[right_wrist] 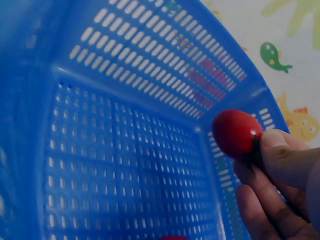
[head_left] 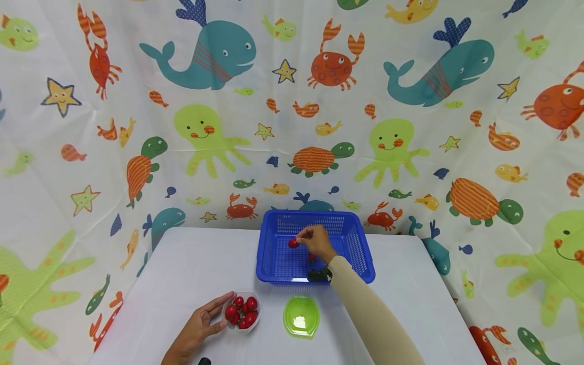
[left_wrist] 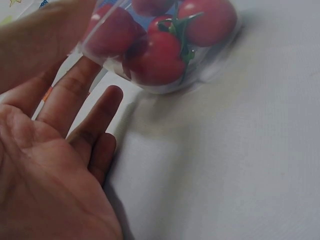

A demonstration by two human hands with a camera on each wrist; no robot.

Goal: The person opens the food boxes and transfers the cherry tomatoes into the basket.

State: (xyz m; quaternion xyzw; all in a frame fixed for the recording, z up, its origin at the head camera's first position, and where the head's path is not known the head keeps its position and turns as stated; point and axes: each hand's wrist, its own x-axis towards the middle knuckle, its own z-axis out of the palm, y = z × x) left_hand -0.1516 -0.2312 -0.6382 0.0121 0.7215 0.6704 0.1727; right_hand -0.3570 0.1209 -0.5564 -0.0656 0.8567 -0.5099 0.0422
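In the head view, my right hand (head_left: 317, 242) is over the blue plastic basket (head_left: 270, 271), pinching a red cherry tomato (head_left: 293, 243) between thumb and fingertips. The right wrist view shows that tomato (right_wrist: 236, 134) with its green stem end toward the thumb. Another cherry tomato (head_left: 312, 257) lies in the basket, partly hidden by the hand. On the left, my left hand (head_left: 203, 322) holds the side of a clear plastic cup (head_left: 246, 330) between thumb and fingers. Several cherry tomatoes (left_wrist: 155, 59) fill this cup, some with green stems.
A green lid (head_left: 301, 317) lies on the white table (head_left: 182, 274) in front of the basket, right of the cup. Behind the table hangs a curtain (head_left: 283, 167) printed with sea animals. A dark device (head_left: 319, 275) is strapped to the right wrist.
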